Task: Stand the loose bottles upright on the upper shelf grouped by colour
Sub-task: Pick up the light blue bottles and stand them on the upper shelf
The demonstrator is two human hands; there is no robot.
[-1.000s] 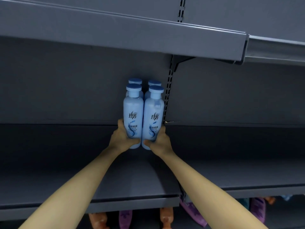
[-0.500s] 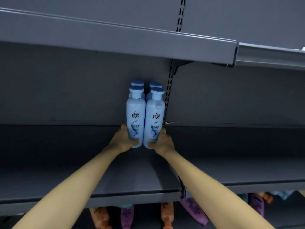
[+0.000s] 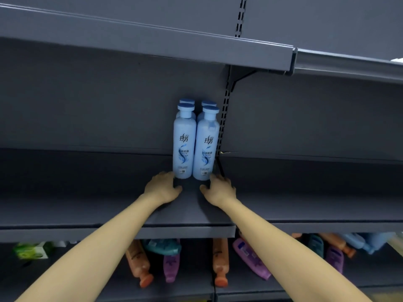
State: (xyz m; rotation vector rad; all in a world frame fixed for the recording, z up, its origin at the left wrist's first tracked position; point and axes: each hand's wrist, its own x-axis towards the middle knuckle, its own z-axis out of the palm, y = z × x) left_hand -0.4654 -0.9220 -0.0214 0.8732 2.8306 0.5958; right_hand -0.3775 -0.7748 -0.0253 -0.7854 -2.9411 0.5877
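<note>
Glossy smooth plastic blue bottles (image 3: pixel 185 147); matt grey metal shelf (image 3: pixel 87 192).

Four bottles (image 3: pixel 185 147) on upper shelf (image 3: pixel 87 192), two behind two, hands (image 3: pixel 162 189) before them

green box (image 3: pixel 32 250) lwr-left | slotted upright (image 3: pixel 225 118) ctr, back wall | bracket (image 3: pixel 242 77) under top board (image 3: pixel 152 42)

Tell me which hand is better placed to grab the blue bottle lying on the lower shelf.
Right, probably. The right hand holds nothing, and the loose blue bottle lies far right on the lower shelf, that arm's side; the left hand would cross over.
</note>
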